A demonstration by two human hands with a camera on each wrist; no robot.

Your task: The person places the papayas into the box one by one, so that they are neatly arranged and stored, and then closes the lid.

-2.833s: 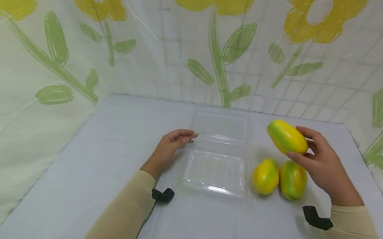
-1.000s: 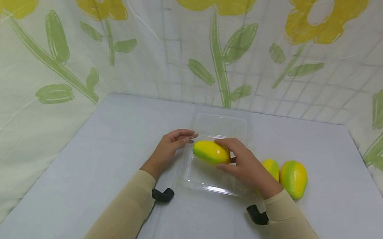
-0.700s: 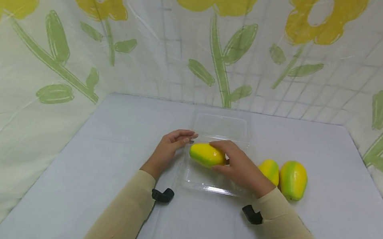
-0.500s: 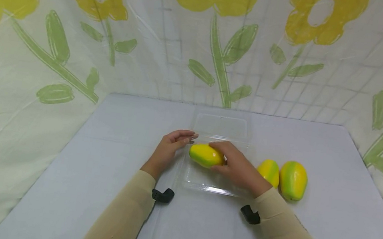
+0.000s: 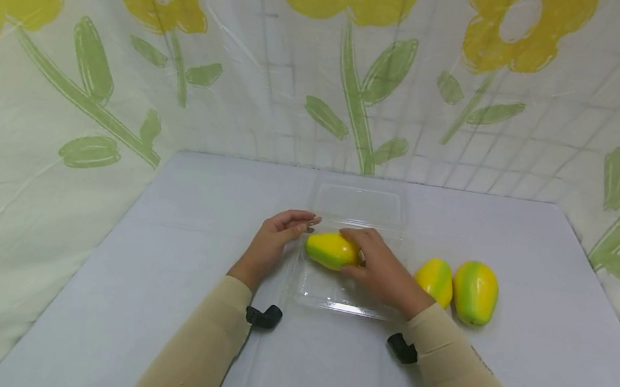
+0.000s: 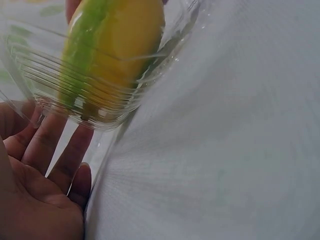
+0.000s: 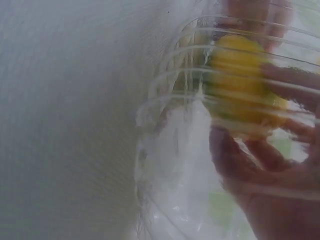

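Observation:
My right hand (image 5: 385,267) grips a yellow-and-green papaya (image 5: 328,250) by its right end, fingers behind it and thumb in front. The papaya lies lengthwise in the left back part of the base of a clear plastic clamshell container (image 5: 350,308), whose lid (image 5: 360,201) lies folded back behind it. At the container's left edge, my left hand (image 5: 274,241) pinches the rim between thumb and fingers. Through the ribbed clear wall in the left wrist view, the papaya (image 6: 115,45) shows with its tip toward the left hand (image 6: 45,175).
Two more papayas stand side by side right of the container: the nearer-left papaya (image 5: 435,280), partly behind the right wrist, and the right papaya (image 5: 475,292). A white cloth covers the table (image 5: 158,278). A flower-printed curtain (image 5: 251,101) hangs at its back edge.
My right hand has carried the papaya left from above the other two and down into the container base, settling slightly left over the last second. My left hand has stayed at the rim.

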